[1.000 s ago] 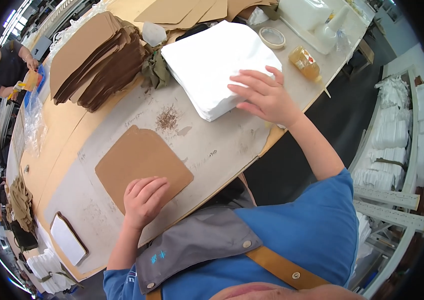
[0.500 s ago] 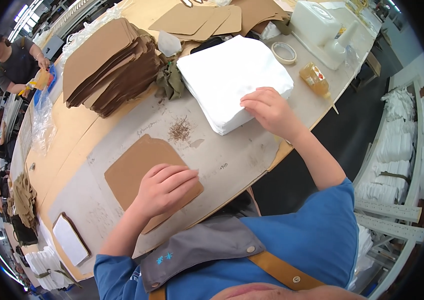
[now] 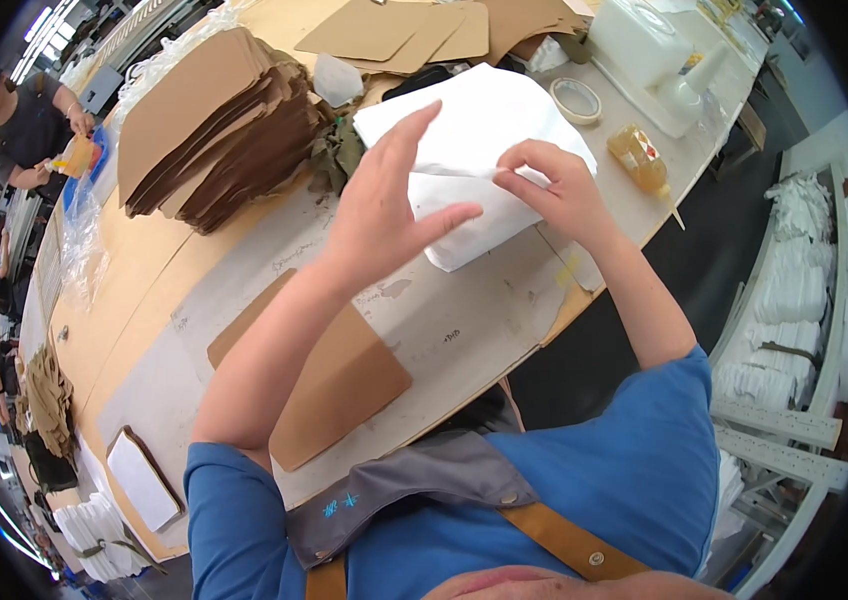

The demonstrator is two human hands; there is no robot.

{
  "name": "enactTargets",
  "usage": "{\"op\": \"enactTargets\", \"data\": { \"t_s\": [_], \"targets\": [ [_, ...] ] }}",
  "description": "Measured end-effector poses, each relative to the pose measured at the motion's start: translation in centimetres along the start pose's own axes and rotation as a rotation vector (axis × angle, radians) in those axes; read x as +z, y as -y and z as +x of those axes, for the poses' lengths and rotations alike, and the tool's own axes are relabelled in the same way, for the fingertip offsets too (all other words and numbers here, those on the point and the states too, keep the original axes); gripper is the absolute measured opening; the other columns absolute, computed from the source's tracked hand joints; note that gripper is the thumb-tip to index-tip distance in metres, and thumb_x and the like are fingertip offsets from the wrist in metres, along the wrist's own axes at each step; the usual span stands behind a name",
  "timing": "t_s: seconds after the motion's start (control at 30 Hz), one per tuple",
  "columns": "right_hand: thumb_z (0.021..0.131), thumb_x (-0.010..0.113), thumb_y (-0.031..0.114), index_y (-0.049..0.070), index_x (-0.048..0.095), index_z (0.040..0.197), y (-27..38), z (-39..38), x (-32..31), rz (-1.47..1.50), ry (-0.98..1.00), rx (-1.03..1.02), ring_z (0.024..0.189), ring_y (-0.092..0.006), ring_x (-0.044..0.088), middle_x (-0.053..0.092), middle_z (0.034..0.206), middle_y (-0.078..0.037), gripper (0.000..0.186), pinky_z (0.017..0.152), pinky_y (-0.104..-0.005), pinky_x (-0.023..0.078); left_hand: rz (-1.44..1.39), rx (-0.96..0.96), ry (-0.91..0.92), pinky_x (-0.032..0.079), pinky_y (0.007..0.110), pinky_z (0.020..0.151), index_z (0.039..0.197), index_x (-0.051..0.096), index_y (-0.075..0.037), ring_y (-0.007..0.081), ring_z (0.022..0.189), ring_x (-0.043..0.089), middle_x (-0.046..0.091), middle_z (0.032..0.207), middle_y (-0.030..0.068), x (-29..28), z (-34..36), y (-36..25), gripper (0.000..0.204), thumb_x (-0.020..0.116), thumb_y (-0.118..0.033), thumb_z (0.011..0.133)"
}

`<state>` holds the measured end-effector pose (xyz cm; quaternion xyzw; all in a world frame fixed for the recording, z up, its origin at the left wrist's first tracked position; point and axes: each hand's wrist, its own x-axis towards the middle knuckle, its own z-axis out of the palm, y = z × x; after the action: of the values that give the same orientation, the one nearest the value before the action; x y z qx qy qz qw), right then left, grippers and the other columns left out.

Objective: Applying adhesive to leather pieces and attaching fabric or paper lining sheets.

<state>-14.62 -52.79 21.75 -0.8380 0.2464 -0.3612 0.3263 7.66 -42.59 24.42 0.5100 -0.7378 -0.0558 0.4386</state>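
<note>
A stack of white sheets (image 3: pixel 469 222) lies on the table in front of me. My right hand (image 3: pixel 562 190) pinches the near edge of the top white sheet (image 3: pixel 489 105), raised off those beneath. Over the stack's left side, my left hand (image 3: pixel 384 205) is open, thumb and fingers spread, holding nothing. Whether its fingertips touch the sheet I cannot tell. Below my left forearm, and partly hidden by it, a flat brown panel (image 3: pixel 344 385) with rounded corners rests on the grey work surface.
Left of the white stack stands a tall pile of brown panels (image 3: pixel 204 120), with crumpled olive cloth (image 3: pixel 334 160) between. A tape roll (image 3: pixel 576 101), a bottle of amber liquid (image 3: pixel 638 158) and a white container (image 3: pixel 639 45) sit to the right. A co-worker (image 3: pixel 34 125) works at far left.
My left hand has risen from the brown panel toward the white stack and spread open. My right hand has lifted the top sheet's near edge.
</note>
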Motion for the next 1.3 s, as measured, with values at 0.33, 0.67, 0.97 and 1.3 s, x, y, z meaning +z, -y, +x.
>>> {"op": "enactTargets", "data": {
  "t_s": [0.33,0.67,0.97,1.3],
  "targets": [
    [0.086,0.079,0.017,0.009,0.072,0.108,0.3,1.4,-2.3,-0.419,0.066,-0.111,0.102,-0.0227,0.065,0.072,0.102,-0.002,0.025,0.094,-0.035,0.047,-0.345,-0.673,0.232,0.051,0.026,0.079,0.126,0.069,-0.006,0.0056,0.09,0.062,0.073,0.101,0.0033,1.5,0.7,3.1,0.03,0.065,-0.023,0.102],
    [0.09,0.075,0.023,0.006,0.074,0.104,-3.9,2.5,-7.9,-0.228,-0.093,0.356,0.091,-0.0176,0.067,0.073,0.096,-0.005,0.021,0.084,-0.031,0.051,-0.643,-0.752,-0.004,0.049,0.025,0.075,0.108,0.073,0.002,0.0059,0.08,0.059,0.071,0.09,-0.0002,2.3,0.2,5.8,0.031,0.064,-0.027,0.103],
    [0.09,0.074,0.028,0.006,0.072,0.108,-11.3,7.9,-5.1,-0.237,-0.134,0.359,0.079,-0.013,0.062,0.07,0.086,-0.003,0.028,0.076,-0.0314,0.051,-0.664,-0.953,-0.089,0.058,0.031,0.078,0.125,0.061,-0.002,0.0115,0.091,0.068,0.071,0.102,0.0042,2.0,1.3,6.3,0.033,0.07,-0.019,0.098],
    [0.074,0.087,0.036,0.016,0.065,0.127,-5.7,8.4,-3.5,-0.587,-0.115,-0.273,0.122,-0.0267,0.058,0.064,0.129,-0.005,0.061,0.103,-0.0421,0.043,-0.647,-0.871,-0.144,0.058,0.031,0.069,0.137,0.048,0.0,0.014,0.082,0.069,0.069,0.099,0.0083,1.3,1.6,7.5,0.05,0.071,-0.018,0.096]
  ]
}}
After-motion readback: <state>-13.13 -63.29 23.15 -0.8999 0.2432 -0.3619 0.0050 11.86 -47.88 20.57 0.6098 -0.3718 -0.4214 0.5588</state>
